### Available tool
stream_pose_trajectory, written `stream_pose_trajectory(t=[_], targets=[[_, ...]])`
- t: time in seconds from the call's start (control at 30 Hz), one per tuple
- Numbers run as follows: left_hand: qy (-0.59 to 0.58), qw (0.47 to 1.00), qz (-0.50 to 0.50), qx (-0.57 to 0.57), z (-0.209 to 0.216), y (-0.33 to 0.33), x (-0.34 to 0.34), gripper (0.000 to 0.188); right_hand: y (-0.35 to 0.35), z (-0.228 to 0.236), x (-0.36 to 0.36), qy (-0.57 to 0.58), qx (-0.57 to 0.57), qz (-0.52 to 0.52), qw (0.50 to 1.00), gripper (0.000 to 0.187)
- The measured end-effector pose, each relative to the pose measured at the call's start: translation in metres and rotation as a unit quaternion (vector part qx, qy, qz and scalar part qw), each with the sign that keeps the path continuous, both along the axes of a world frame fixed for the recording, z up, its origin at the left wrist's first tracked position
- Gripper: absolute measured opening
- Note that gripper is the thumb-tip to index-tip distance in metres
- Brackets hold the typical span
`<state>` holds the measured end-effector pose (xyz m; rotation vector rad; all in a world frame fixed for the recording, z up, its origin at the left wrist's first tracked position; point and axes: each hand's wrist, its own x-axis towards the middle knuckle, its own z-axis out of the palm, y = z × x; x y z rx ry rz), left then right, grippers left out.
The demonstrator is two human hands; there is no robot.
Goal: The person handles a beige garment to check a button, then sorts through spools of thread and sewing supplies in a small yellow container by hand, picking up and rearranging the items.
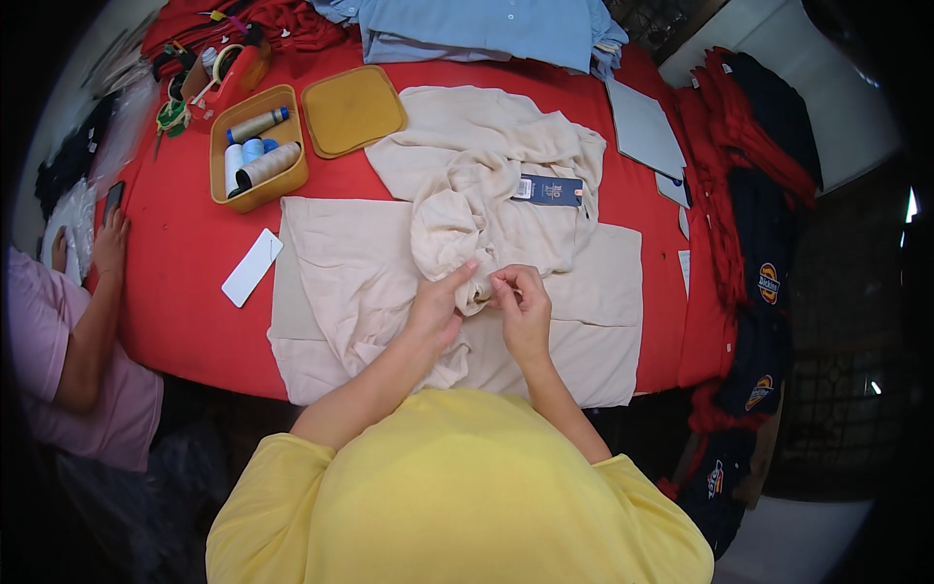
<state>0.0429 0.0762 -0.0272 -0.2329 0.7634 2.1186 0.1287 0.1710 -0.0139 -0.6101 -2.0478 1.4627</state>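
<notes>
A beige cloth garment [486, 127] lies bunched up in front of me, with a dark blue hang tag [550, 190] on it. My left hand [435, 310] grips a gathered fold of this garment, thumb on top. Close beside it, the fingertips of my right hand [523, 310] are pinched together at the edge of the fold. Whatever they hold is too small to make out. Beneath both hands more beige cloth [593, 292] is spread flat.
A yellow box [216, 161] of thread spools sits left of its lid [352, 109]. Nearby are a white card [252, 268] and a red tool holder [243, 73]. Folded blue shirts [477, 27] lie at the back, dark and red clothes [764, 224] at right. Another person's hand [110, 241] rests at left.
</notes>
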Motion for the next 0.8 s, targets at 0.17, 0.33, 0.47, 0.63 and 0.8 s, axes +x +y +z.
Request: stream_pose_trajectory(t=[0.17, 0.33, 0.47, 0.63, 0.8], targets=[[0.020, 1.000, 0.023, 0.004, 0.000, 0.001, 0.004, 0.032, -0.003, -0.005, 0.002, -0.023, 0.010, -0.015, 1.000, 0.006], [-0.004, 1.000, 0.015, -0.006, -0.013, 0.001, 0.003, 0.031, 0.000, -0.011, 0.001, -0.025, 0.062, -0.013, 0.998, 0.007], [0.009, 1.000, 0.020, -0.006, -0.009, 0.001, 0.004, 0.029, 0.000, -0.013, 0.000, -0.028, 0.022, -0.020, 0.999, 0.009], [0.019, 0.999, 0.041, -0.013, -0.007, 0.003, 0.005, 0.029, -0.001, -0.010, 0.000, -0.040, 0.031, -0.004, 0.999, 0.008], [0.019, 0.999, 0.036, -0.015, -0.021, 0.004, 0.003, 0.025, -0.003, -0.008, -0.001, -0.039, 0.029, -0.002, 0.999, 0.008]])
